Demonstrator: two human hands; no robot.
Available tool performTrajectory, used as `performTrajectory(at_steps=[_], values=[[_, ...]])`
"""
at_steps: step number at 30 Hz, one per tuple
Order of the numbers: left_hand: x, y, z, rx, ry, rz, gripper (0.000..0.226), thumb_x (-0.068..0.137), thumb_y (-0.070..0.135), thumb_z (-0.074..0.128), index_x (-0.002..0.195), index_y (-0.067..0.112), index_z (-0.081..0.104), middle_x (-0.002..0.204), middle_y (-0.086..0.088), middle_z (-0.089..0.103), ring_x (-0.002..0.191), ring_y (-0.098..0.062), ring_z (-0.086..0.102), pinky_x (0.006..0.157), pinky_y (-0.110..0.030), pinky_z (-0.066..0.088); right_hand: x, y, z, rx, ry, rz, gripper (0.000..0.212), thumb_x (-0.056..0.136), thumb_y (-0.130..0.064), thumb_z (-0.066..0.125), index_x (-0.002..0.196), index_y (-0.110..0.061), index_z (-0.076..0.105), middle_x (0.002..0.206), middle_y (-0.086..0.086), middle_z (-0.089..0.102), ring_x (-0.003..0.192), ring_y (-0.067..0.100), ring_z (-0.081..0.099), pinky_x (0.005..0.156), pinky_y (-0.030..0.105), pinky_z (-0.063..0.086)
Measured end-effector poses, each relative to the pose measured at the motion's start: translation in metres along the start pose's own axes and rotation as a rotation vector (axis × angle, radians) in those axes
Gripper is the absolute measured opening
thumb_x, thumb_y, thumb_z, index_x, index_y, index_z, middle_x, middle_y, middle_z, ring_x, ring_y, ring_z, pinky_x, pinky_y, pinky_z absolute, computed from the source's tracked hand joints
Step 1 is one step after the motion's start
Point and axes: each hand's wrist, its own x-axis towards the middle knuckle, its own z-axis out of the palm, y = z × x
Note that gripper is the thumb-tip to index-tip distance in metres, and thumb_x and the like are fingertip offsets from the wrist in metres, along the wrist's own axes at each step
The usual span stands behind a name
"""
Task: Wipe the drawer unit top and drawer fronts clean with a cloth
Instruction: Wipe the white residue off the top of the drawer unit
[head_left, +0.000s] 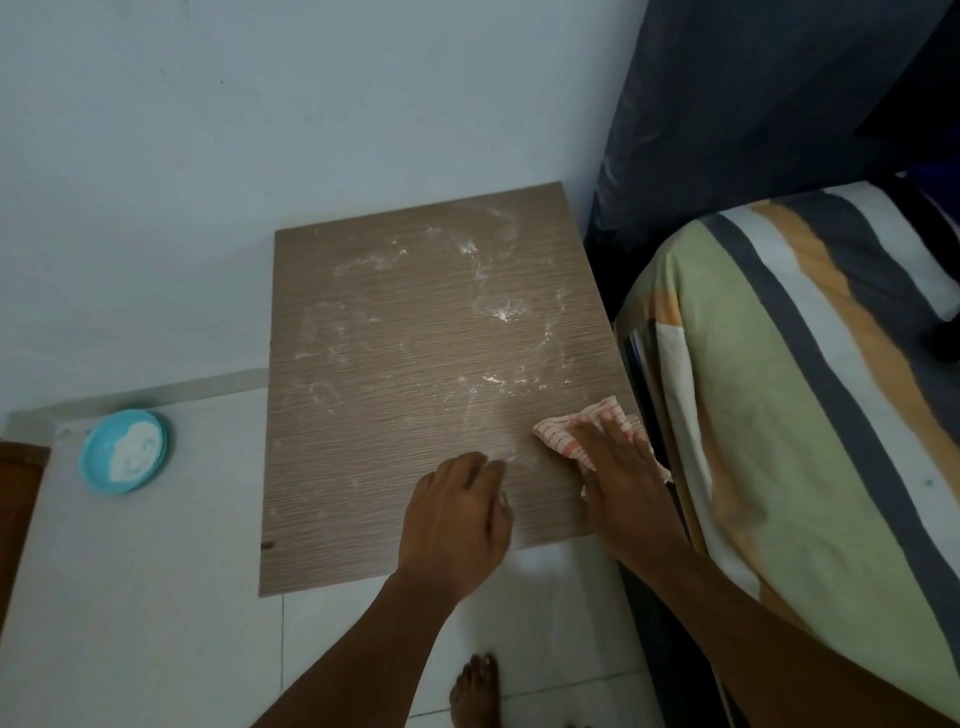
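The drawer unit top (395, 364) is a wood-grain board seen from above, smeared with white powder over its far and middle parts. The drawer fronts are hidden below it. A white cloth with orange-red stripes (587, 423) lies at the near right corner of the top. My right hand (623, 478) presses flat on the cloth, fingers spread. My left hand (457, 514) rests at the near edge of the top, fingers curled, holding nothing that I can see.
A blue plate with white powder (124, 451) sits on the tiled floor to the left. A bed with a striped sheet (810, 415) stands tight against the unit's right side. The wall (260, 156) is behind. A bare foot (475, 686) stands on the floor below.
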Motion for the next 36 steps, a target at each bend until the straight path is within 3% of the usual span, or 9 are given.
performTrajectory(at_steps=[3, 6, 10, 15, 22, 27, 30, 34, 36], values=[[0.007, -0.002, -0.009, -0.028, 0.028, -0.009, 0.039, 0.094, 0.033, 0.047, 0.129, 0.023, 0.059, 0.124, 0.003, 0.06, 0.107, -0.016, 0.058, 0.089, -0.034, 0.047, 0.013, -0.013, -0.01, 0.091, -0.021, 0.046, 0.054, 0.1, -0.011, 0.041, 0.152, -0.025, 0.036, 0.16, -0.002, 0.034, 0.152, 0.017, 0.023, 0.124, 0.042, 0.021], [0.016, -0.005, -0.024, -0.046, 0.065, -0.026, 0.042, 0.091, 0.03, 0.051, 0.131, 0.019, 0.059, 0.128, -0.002, 0.061, 0.112, -0.02, 0.059, 0.094, -0.036, 0.046, 0.029, -0.029, -0.025, 0.185, 0.031, 0.05, 0.051, 0.101, -0.01, 0.042, 0.149, -0.024, 0.041, 0.155, -0.001, 0.042, 0.147, 0.019, 0.034, 0.119, 0.041, 0.031], [0.035, -0.012, -0.049, -0.026, 0.076, -0.036, 0.046, 0.091, 0.029, 0.048, 0.136, 0.021, 0.055, 0.134, -0.001, 0.058, 0.117, -0.02, 0.056, 0.098, -0.035, 0.043, 0.058, -0.044, -0.047, 0.185, 0.05, 0.031, 0.051, 0.1, -0.007, 0.044, 0.15, -0.02, 0.041, 0.154, 0.002, 0.044, 0.149, 0.022, 0.032, 0.12, 0.043, 0.029], [0.061, -0.024, -0.07, -0.02, 0.093, -0.067, 0.049, 0.091, 0.029, 0.048, 0.14, 0.023, 0.051, 0.139, 0.001, 0.053, 0.124, -0.018, 0.05, 0.102, -0.034, 0.04, 0.095, -0.057, -0.07, 0.181, 0.101, 0.017, 0.055, 0.095, 0.0, 0.048, 0.147, -0.017, 0.046, 0.149, 0.007, 0.051, 0.138, 0.025, 0.047, 0.112, 0.043, 0.042], [0.114, -0.04, -0.072, 0.011, 0.039, -0.075, 0.05, 0.093, 0.034, 0.047, 0.142, 0.026, 0.046, 0.142, 0.001, 0.05, 0.126, -0.02, 0.048, 0.101, -0.037, 0.041, 0.164, -0.044, -0.076, 0.228, 0.098, -0.029, 0.051, 0.101, -0.008, 0.042, 0.148, -0.026, 0.043, 0.149, -0.005, 0.051, 0.139, 0.014, 0.045, 0.113, 0.042, 0.043], [0.172, -0.044, -0.07, 0.039, 0.018, -0.08, 0.05, 0.091, 0.034, 0.045, 0.14, 0.025, 0.046, 0.137, 0.0, 0.051, 0.122, -0.021, 0.049, 0.097, -0.038, 0.043, 0.254, -0.023, -0.085, 0.171, 0.096, 0.007, 0.058, 0.095, -0.004, 0.048, 0.145, -0.034, 0.042, 0.151, -0.001, 0.049, 0.139, 0.021, 0.046, 0.114, 0.046, 0.041], [0.201, -0.049, -0.068, 0.075, 0.032, -0.101, 0.044, 0.091, 0.035, 0.041, 0.132, 0.024, 0.052, 0.128, 0.0, 0.056, 0.113, -0.022, 0.053, 0.091, -0.038, 0.044, 0.309, -0.015, -0.085, 0.132, 0.106, -0.046, 0.057, 0.097, -0.011, 0.041, 0.144, -0.042, 0.035, 0.15, -0.003, 0.049, 0.138, 0.021, 0.046, 0.114, 0.045, 0.04], [0.213, -0.053, -0.061, 0.12, 0.032, -0.121, 0.042, 0.094, 0.035, 0.034, 0.123, 0.02, 0.06, 0.128, -0.004, 0.059, 0.113, -0.023, 0.055, 0.092, -0.038, 0.043, 0.362, -0.005, -0.07, 0.009, -0.03, -0.142, 0.05, 0.097, -0.026, 0.034, 0.147, -0.028, 0.039, 0.154, 0.004, 0.043, 0.144, 0.029, 0.036, 0.117, 0.05, 0.032], [0.212, -0.052, -0.058, 0.118, 0.018, -0.117, 0.045, 0.093, 0.035, 0.033, 0.122, 0.017, 0.062, 0.134, -0.008, 0.059, 0.119, -0.025, 0.055, 0.097, -0.04, 0.043, 0.371, 0.0, -0.056, -0.111, -0.179, -0.181, 0.052, 0.1, -0.038, 0.031, 0.15, -0.028, 0.033, 0.163, 0.005, 0.027, 0.152, 0.03, 0.02, 0.122, 0.054, 0.02]])
